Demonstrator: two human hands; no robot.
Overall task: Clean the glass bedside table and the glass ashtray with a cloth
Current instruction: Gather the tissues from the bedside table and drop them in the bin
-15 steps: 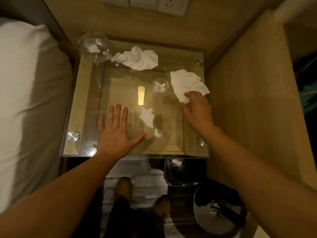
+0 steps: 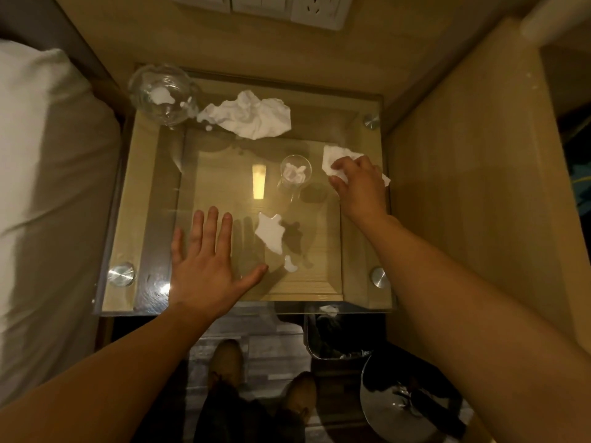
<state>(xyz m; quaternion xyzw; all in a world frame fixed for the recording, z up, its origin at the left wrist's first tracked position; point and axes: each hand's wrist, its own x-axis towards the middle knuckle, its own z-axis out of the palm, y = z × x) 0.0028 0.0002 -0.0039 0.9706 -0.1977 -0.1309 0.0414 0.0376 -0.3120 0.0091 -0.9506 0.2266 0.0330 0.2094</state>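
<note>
The job looks barely past its start, going by how things lie. The right hand (image 2: 358,183) is at the right edge of the glass bench (image 2: 150,199), about halfway along that side; its fingers (image 2: 339,169) are curled over a white cloth (image 2: 332,158) and hold it bunched against the glass, so I judge the wiping of the bench top to be the step in hand. The left hand (image 2: 204,266) lies flat near the bench's near-left corner, fingers straight and spread, holding nothing; it seems to be steadying or leaning.

The glass ashtray (image 2: 161,95) stands on the bench's far-left corner with a white scrap inside it; nothing suggests it has been cleaned, and it sits well apart from the cloth. A crumpled tissue (image 2: 251,116) lies along the far side of the bench, just beside the ashtray; a torn white piece (image 2: 270,235) and a smaller bit (image 2: 290,264) lie towards the middle of the bench, nearer the front edge. A small round glass thing (image 2: 295,174) with white in it shows near the middle, just left of the cloth; I cannot tell whether it rests on the glass or under it.

Streaks catch the light at the bench's near-left corner; so the litter, most of the top and the whole ashtray appear left to do. A bin (image 2: 319,340) stands on the floor below the bench's front edge.
</note>
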